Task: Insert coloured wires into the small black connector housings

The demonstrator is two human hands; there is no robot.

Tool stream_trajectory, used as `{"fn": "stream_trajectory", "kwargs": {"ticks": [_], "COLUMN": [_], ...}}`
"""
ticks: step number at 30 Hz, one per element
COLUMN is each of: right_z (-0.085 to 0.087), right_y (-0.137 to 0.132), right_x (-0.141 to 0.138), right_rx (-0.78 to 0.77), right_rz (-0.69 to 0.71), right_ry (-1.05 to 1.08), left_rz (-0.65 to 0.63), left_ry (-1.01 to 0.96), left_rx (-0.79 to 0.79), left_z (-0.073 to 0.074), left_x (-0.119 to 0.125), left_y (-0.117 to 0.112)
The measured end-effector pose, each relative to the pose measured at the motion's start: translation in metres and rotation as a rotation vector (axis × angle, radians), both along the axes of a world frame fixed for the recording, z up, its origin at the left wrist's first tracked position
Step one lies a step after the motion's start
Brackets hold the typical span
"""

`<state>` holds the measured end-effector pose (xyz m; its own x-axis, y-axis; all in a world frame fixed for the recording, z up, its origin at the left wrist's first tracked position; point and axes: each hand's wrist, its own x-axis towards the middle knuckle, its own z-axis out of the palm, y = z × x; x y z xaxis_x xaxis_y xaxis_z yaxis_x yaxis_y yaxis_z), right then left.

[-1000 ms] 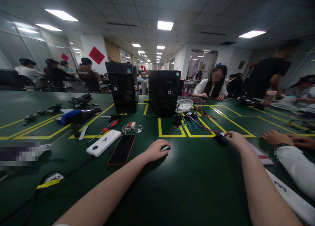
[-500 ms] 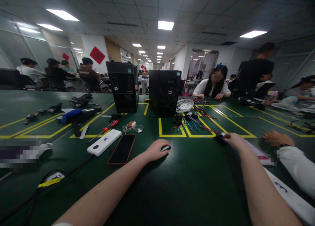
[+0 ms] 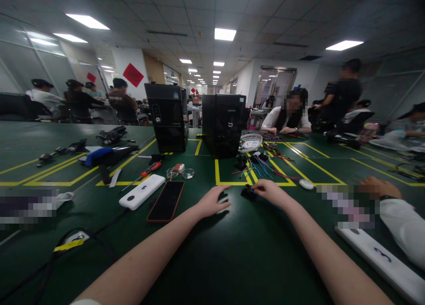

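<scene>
My left hand [image 3: 212,202] lies on the green table [image 3: 252,252], fingers curled over a small pale thing that I cannot make out. Just to its right, my right hand [image 3: 270,192] pinches a small black connector [image 3: 247,192] low over the table, a thin wire trailing from it. The two hands are a few centimetres apart. A small white oval object [image 3: 306,184] lies alone to the right of my right hand.
A phone [image 3: 166,201], a white power bank [image 3: 142,191], glasses [image 3: 181,173] and a red screwdriver [image 3: 149,168] lie left. Two black computer towers [image 3: 168,117] [image 3: 224,124], a white basket [image 3: 249,142] and coloured wires [image 3: 262,168] stand behind. A co-worker's hand [image 3: 378,187] rests right.
My right hand has swung left with the black connector, close to my left hand, leaving the white oval object behind. The left hand stayed put. A person in black walked behind.
</scene>
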<state>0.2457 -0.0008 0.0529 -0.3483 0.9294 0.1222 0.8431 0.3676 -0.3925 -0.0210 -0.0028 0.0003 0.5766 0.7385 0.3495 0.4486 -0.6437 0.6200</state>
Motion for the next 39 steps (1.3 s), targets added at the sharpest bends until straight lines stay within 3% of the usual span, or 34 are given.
{"fn": "stream_trajectory", "kwargs": {"ticks": [3, 8, 19, 26, 39], "right_z": [0.004, 0.006, 0.014, 0.014, 0.006], "right_y": [-0.018, -0.039, -0.047, -0.048, -0.046], "right_x": [-0.041, -0.073, -0.076, -0.08, -0.083], "right_rx": [0.026, 0.067, 0.069, 0.029, 0.173], "right_rz": [0.214, 0.339, 0.341, 0.292, 0.324], "right_ry": [-0.004, -0.039, -0.198, -0.152, -0.289], "left_rz": [-0.013, -0.096, -0.093, -0.078, -0.077], "left_ry": [-0.003, 0.07, 0.118, 0.133, 0.136], "left_rx": [-0.016, 0.025, 0.057, 0.056, 0.067], "left_z": [0.002, 0.008, 0.009, 0.007, 0.01], "left_x": [-0.001, 0.0, 0.001, 0.001, 0.001], "left_y": [-0.001, -0.002, -0.002, -0.001, -0.003]}}
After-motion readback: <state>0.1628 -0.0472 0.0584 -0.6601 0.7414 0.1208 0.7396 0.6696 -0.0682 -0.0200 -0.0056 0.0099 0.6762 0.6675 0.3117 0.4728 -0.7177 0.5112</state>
